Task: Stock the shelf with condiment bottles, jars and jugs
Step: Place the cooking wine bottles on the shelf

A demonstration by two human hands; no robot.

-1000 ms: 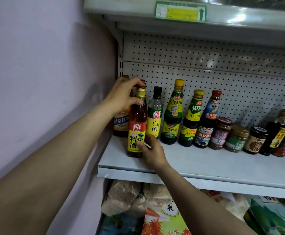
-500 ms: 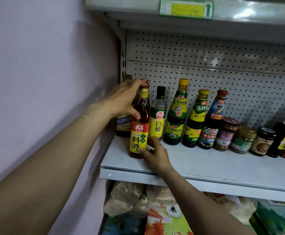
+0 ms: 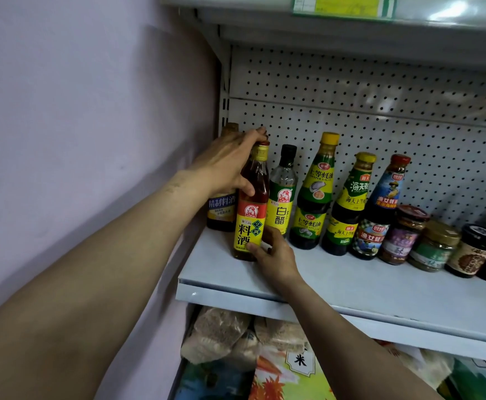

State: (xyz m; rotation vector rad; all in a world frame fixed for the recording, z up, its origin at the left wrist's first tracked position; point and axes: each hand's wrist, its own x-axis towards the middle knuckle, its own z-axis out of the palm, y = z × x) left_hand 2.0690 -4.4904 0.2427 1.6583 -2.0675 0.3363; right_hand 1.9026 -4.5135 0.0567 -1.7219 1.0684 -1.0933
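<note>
Seating cooking wine bottle (image 3: 251,209), left of frame: my left hand (image 3: 227,166) grips its neck, right hand (image 3: 275,256) pinches its base; I should square the label forward on the shelf (image 3: 351,284).

6 btls (image 3: 251,203), 3 jars (image 3: 403,235)

The cooking wine bottle (image 3: 251,203) has slid a little further back on the shelf (image 3: 351,284), closer to the white vinegar bottle (image 3: 282,192) and the dark bottle (image 3: 221,209) behind it; it now stands upright, less tilted than a second ago; the left hand (image 3: 230,166) has slipped lower on the neck, its thumb now on the shoulder of the glass and its fingers reaching over the cap; the right hand (image 3: 273,255) has moved in with the bottle, its fingers still at the bottom of the yellow label.
</note>
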